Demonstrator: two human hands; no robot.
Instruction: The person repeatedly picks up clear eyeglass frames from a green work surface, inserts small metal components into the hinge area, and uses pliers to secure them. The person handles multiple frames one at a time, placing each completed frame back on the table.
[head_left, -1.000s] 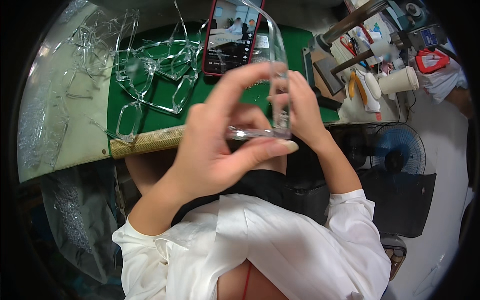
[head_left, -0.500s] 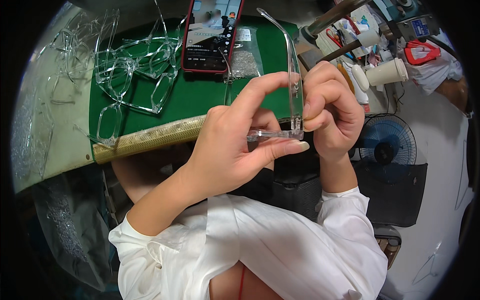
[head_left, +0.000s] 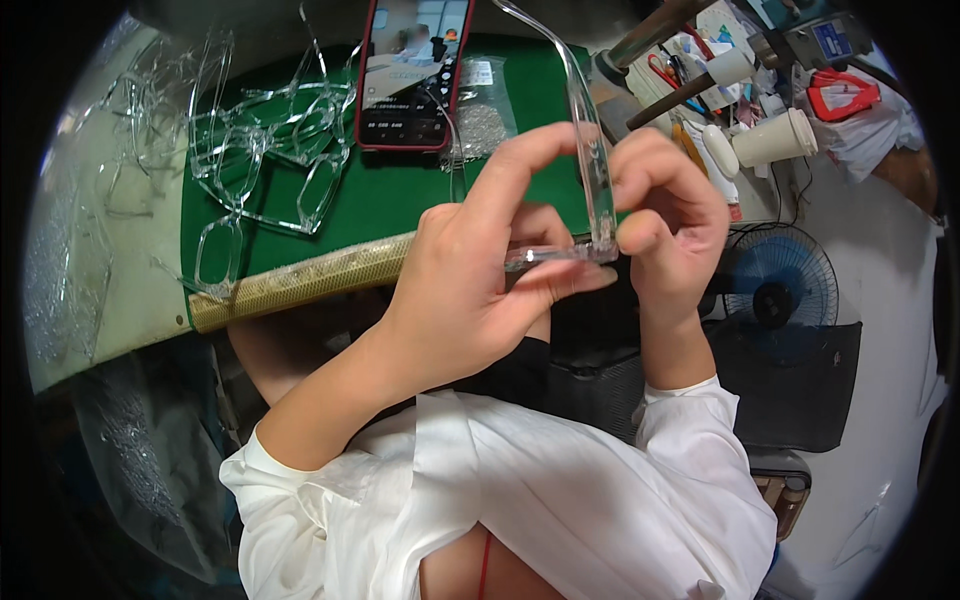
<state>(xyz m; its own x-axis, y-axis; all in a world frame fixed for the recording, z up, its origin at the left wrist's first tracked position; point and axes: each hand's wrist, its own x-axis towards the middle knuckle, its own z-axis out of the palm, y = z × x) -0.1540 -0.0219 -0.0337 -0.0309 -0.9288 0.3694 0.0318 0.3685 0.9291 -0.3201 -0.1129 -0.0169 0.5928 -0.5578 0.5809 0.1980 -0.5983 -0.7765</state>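
Pinched in my left hand (head_left: 447,278) is a clear plastic eyeglass frame (head_left: 597,185). Its front part lies between thumb and fingers, mostly covered by them, and the index finger rests against the raised temple arm, which points away from me. My right hand (head_left: 678,222) is beside the hinge corner, fingers curled and thumb tip close to the joint. Whatever its fingers may pinch is too small or hidden to see. More clear eyeglass frames (head_left: 240,215) are heaped on the green mat (head_left: 385,195) at left.
A red-edged phone (head_left: 408,100) showing a video stands behind my hands, near a bag of small metal parts (head_left: 478,128). A gold mesh-patterned strip (head_left: 320,278) lines the table edge. At right are a metal bench tool (head_left: 650,45), a white cup (head_left: 775,138) and a blue fan (head_left: 775,285).
The held frame has shifted slightly up and right with my left hand. My right thumb has lifted and moved slightly away from the temple arm.
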